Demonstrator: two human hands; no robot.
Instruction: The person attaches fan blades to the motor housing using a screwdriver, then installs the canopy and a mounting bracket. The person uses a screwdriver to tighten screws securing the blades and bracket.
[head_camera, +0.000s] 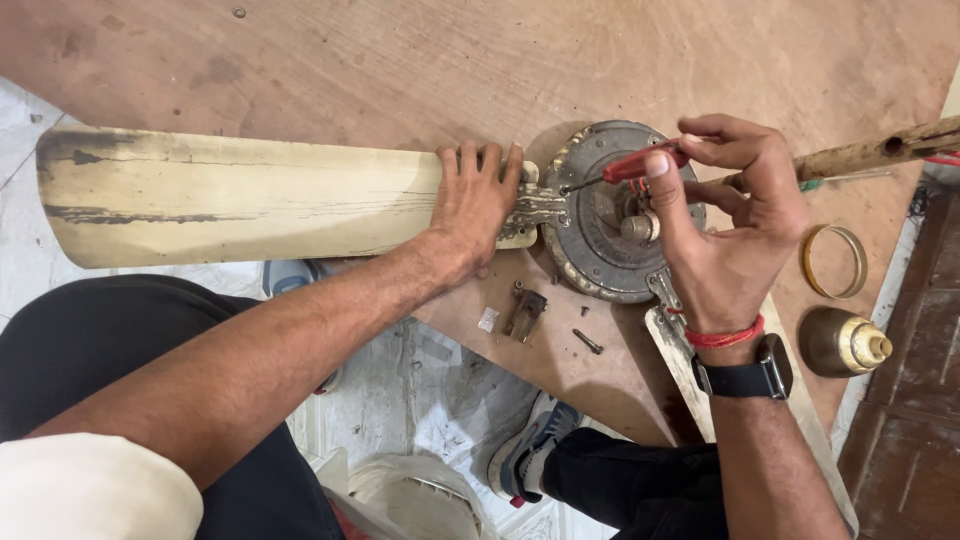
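A dirty ceiling-fan motor (600, 240) lies on a brown plywood board (400, 70). A long cream fan blade (230, 200) stretches left from it. My left hand (478, 200) presses flat on the blade's inner end, by the metal bracket (535, 207). My right hand (725, 215) grips a red-handled screwdriver (640, 165); its tip meets the motor's rim near the bracket. A second blade (690, 370) runs down under my right wrist.
A loose screw (588, 342), a small metal bracket piece (527, 310) and a white scrap (488, 319) lie on the board below the motor. At the right are a brass ring (833, 262), a brass-coloured cup (845, 342) and a rusty rod (880, 150). My knees and shoes fill the bottom.
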